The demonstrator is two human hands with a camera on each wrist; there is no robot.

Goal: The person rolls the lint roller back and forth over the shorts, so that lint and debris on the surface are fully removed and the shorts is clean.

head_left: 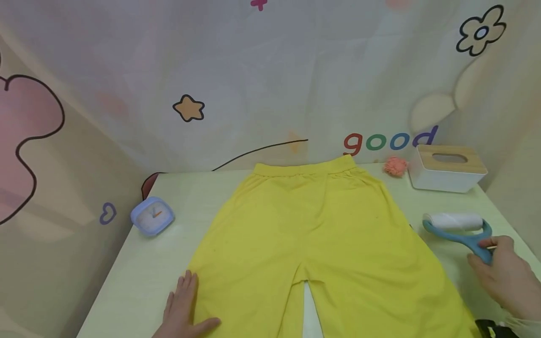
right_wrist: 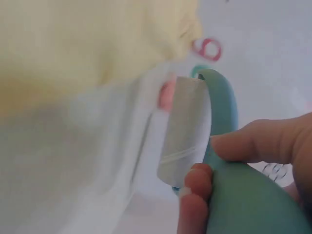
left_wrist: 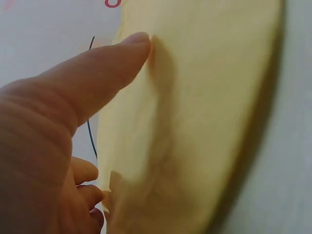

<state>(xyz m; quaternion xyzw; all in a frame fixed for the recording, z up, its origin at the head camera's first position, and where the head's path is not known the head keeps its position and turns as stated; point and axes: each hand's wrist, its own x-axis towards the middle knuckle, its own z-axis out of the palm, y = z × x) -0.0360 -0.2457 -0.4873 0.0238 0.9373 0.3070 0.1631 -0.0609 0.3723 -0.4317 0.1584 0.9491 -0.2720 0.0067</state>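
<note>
Trousers [head_left: 262, 220], yellow, lie spread out on the surface [head_left: 122, 281], at its centre. The waistband [head_left: 302, 170] is at the far edge, next to the backdrop [head_left: 253, 70]. The legs point toward the person, with a narrow gap between them; their lower ends are out of frame.

Left hand [head_left: 179, 310]: positioned at the left edge of the trousers. Fingers are extended; the thumb is spread away from them and reaches over the trousers.

Right hand [head_left: 505, 277]: pinches the blue handle [head_left: 469, 240] of the roller [head_left: 456, 221], thumb on one side, fingers on the other. The roller is to the right of the trousers and apart from them, white roll toward the backdrop. Contact between roller and surface cannot be determined.

Clock [head_left: 152, 216]: blue frame, at the left edge of the surface, apart from the trousers. Box [head_left: 444, 180]: white, wooden slotted top, far right corner. Ball [head_left: 395, 166]: coral, just beside the box, between it and the waistband.
</note>
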